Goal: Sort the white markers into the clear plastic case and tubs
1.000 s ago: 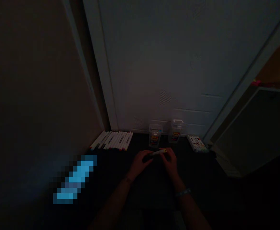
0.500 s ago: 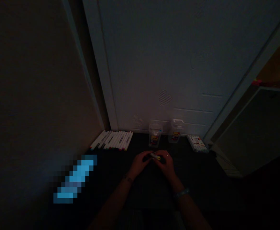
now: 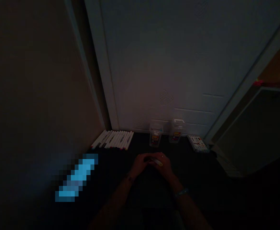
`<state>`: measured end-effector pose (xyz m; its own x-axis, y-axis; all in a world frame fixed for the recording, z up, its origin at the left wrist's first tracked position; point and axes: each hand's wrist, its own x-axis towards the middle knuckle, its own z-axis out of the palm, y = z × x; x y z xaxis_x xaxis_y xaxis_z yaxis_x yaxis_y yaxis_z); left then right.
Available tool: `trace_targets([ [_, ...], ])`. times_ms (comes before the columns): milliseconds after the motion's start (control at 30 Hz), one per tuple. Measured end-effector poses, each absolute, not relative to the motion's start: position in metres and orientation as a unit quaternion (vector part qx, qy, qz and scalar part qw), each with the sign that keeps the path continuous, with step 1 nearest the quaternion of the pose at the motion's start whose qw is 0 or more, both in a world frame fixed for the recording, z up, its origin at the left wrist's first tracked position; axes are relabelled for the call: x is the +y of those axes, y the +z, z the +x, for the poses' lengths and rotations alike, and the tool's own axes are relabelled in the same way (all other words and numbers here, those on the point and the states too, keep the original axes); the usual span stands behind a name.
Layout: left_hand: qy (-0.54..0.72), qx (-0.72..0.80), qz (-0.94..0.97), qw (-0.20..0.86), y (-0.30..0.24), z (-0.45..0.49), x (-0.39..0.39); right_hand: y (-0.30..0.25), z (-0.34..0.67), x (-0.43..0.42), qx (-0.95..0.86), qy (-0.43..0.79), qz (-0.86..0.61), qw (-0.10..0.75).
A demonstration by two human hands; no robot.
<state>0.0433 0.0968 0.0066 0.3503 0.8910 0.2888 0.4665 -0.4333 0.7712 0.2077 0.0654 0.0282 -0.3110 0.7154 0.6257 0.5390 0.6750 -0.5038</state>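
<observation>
A white marker [image 3: 157,161] with a yellow end is held at the middle of the dark tabletop [image 3: 149,191]. My right hand [image 3: 165,163] is closed around it, and the yellow end points toward me and to the right. My left hand [image 3: 140,162] is closed at the marker's far end, its fingertips meeting those of my right hand. Dim light hides the exact finger contact. Just beyond my hands stand two clear plastic containers, the left container [image 3: 155,137] and the right container [image 3: 175,134], both with coloured labels.
A row of white markers [image 3: 114,139] lies side by side at the back left. A flat pack of markers [image 3: 198,143] is at the back right. Behind the table rises a pale panel [image 3: 140,64] with embossed hearts. A pixelated bright blue patch [image 3: 77,179] shows at left.
The marker has turned in my hands, its yellow end now lower and nearer me. My fingers have shifted around it. The containers and the other markers have stayed in place.
</observation>
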Motion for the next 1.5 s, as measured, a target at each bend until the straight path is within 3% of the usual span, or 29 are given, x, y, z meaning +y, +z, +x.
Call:
trace_targets([
  [800, 0.398, 0.445, 0.73, 0.333, 0.005, 0.041, 0.099, 0.031, 0.205, 0.062, -0.836, 0.07, -0.375, 0.394],
  [1500, 0.427, 0.396, 0.755, 0.302, 0.004, 0.042, 0.099, 0.031, 0.208, 0.061, -0.844, 0.074, -0.375, 0.377],
])
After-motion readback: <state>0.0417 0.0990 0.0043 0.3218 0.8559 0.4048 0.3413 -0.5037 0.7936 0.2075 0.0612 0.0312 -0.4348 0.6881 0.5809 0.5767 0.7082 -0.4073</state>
